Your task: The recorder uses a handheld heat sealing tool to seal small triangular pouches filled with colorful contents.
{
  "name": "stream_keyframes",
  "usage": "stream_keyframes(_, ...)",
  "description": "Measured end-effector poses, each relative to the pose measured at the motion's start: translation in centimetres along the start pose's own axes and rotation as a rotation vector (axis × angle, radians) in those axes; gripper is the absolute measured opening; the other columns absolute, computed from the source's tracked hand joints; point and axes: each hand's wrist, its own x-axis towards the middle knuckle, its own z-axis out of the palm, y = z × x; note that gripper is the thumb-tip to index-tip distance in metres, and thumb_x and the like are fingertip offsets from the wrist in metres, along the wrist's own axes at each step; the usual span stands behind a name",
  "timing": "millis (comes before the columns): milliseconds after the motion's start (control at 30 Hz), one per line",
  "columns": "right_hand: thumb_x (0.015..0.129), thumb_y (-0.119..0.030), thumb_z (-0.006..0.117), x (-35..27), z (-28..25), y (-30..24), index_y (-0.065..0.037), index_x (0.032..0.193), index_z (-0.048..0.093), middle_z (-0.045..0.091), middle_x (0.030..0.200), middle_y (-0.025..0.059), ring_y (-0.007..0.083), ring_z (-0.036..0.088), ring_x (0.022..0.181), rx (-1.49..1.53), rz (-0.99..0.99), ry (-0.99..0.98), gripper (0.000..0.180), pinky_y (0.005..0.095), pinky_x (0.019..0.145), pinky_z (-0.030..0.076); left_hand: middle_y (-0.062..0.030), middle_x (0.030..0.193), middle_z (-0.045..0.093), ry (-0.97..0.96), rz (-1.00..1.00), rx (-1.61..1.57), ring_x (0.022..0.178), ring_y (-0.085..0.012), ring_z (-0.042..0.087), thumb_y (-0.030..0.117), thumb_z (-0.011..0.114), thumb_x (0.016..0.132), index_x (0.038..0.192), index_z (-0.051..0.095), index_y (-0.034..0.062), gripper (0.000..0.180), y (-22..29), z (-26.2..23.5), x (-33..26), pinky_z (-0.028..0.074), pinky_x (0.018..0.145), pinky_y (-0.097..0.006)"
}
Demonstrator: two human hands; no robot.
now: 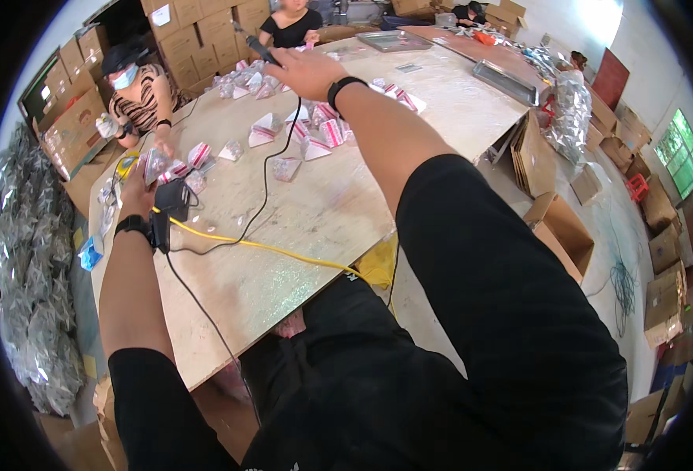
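My right hand (307, 72) reaches across the far side of the table, its fingers closed on a slim black-handled corded tool (260, 49) that looks like a soldering iron. The tool's thin tip points up and away to the left. At the left edge of the table, my left hand (134, 195) grips a small clear plastic bag (156, 165); its fingertips are partly hidden. A black power adapter (174, 200) sits beside my left wrist, on a yellow extension cord (268, 250). More clear bags with pink-and-white striped tops (329, 132) lie around the middle and back of the table.
Black cable (266, 180) loops over the wooden table (229, 306). One masked co-worker (138, 86) leans in at the left, a hand close to mine; another person (290, 27) sits opposite. Metal trays (506, 82) lie at the far right. Cardboard boxes (558, 231) and silver sacks (32, 275) stand around.
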Motion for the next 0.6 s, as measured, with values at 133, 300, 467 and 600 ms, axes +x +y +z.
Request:
stream_keyframes(133, 0.091, -0.014, 0.057, 2.8, -0.5, -0.1, -0.019, 0.126, 0.056, 0.057, 0.126, 0.008, 0.0269, 0.062, 0.108, -0.047, -0.089, 0.153, 0.036, 0.0385, 0.081, 0.054, 0.0034, 0.115, 0.066, -0.124, 0.227, 0.159, 0.1, -0.013, 0.061, 0.029, 0.066, 0.097, 0.126, 0.064, 0.0211, 0.029, 1.6, -2.0, -0.1, 0.049, 0.081, -0.032)
stream_keyframes(300, 0.089, -0.014, 0.06, 3.8, -2.2, -1.5, -0.024, 0.129, 0.055, 0.059, 0.125, 0.0043, 0.0229, 0.06, 0.111, -0.153, -0.022, -0.003, 0.042, 0.0399, 0.084, 0.053, -0.0005, 0.119, 0.066, 0.158, 0.005, -0.092, 0.101, -0.0157, 0.062, 0.023, 0.072, 0.094, 0.134, 0.06, 0.016, 0.043, 2.2, 2.5, -4.0, 0.05, 0.079, -0.034)
stream_keyframes(467, 0.088, -0.013, 0.061, 6.1, -1.2, 0.0, -0.017, 0.121, 0.055, 0.061, 0.11, 0.0046, 0.023, 0.06, 0.106, -0.065, -0.124, 0.144, 0.034, 0.0381, 0.082, 0.053, -0.0071, 0.121, 0.065, 0.259, 0.023, -0.199, 0.102, -0.0204, 0.064, 0.016, 0.074, 0.092, 0.137, 0.057, 0.0124, 0.049, 4.0, 4.0, -6.6, 0.053, 0.082, -0.039)
stream_keyframes(600, 0.09, -0.013, 0.058, 7.6, -1.8, -0.5, -0.012, 0.121, 0.054, 0.064, 0.105, 0.0087, 0.0259, 0.064, 0.099, -0.054, -0.108, 0.234, 0.032, 0.0381, 0.077, 0.054, -0.0055, 0.123, 0.064, 0.281, 0.074, -0.232, 0.105, -0.0203, 0.063, 0.02, 0.072, 0.094, 0.138, 0.056, 0.012, 0.047, 4.7, 5.2, -7.9, 0.054, 0.083, -0.039)
